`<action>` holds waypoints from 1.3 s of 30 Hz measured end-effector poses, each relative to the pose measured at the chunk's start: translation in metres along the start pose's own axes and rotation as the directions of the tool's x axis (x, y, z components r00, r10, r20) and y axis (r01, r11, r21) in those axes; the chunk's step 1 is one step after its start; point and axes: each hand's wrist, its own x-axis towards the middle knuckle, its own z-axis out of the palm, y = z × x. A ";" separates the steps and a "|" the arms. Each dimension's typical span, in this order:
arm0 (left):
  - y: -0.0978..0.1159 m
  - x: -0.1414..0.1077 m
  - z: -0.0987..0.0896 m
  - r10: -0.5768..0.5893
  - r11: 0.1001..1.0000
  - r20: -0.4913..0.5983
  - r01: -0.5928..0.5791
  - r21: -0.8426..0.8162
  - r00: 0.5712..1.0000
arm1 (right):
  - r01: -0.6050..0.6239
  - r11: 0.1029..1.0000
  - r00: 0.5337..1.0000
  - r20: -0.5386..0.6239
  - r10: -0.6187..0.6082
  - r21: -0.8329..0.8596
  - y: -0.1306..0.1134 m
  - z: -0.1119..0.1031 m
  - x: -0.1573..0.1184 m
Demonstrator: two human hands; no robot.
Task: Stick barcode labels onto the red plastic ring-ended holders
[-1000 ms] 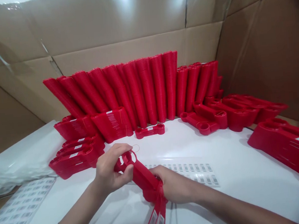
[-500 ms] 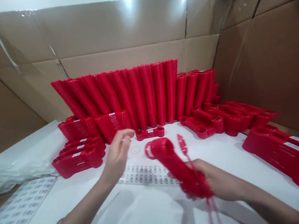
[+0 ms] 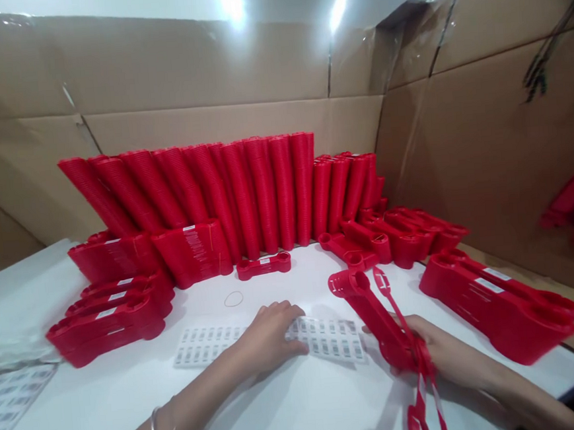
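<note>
My left hand (image 3: 274, 335) rests over a sheet of small printed labels (image 3: 336, 340), its thumb and fingers apart and nothing gripped between them. At the right, my right hand (image 3: 426, 346) is closed around a bundle of red strips (image 3: 379, 310); loose strips dangle below it and one sticks up beside the bundle. A thin rubber band (image 3: 233, 299) lies on the white table beyond my left hand. Behind it sits a small red stack (image 3: 264, 266) with a white label.
Tall red stacks (image 3: 240, 192) line the cardboard wall (image 3: 210, 125). Labelled red bundles stand at the left (image 3: 111, 321) and right (image 3: 497, 304). White plastic bags (image 3: 21, 309) and another label sheet (image 3: 13, 402) lie at the far left.
My left hand has come down and right onto the label sheet. My right hand still holds the red bundle, now further right in view. The camera view has turned rightward.
</note>
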 end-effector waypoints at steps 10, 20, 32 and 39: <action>-0.011 -0.013 -0.011 -0.135 0.971 0.024 0.137 -0.194 0.991 | 0.035 0.946 0.981 0.171 -0.094 0.323 -0.020 0.022 0.015; 0.002 -0.012 -0.014 -0.095 0.986 -0.059 0.086 -0.140 0.994 | -0.014 0.977 0.984 0.177 -0.024 0.212 -0.025 0.045 0.029; 0.015 -0.007 -0.020 0.079 0.982 -0.052 -0.087 -0.167 0.995 | -0.069 0.971 0.981 0.192 0.025 0.228 -0.033 0.055 0.027; -0.015 -0.021 -0.032 -0.187 0.981 -0.053 0.183 -0.069 0.981 | -0.046 0.963 0.998 0.058 0.031 0.265 -0.025 0.043 0.027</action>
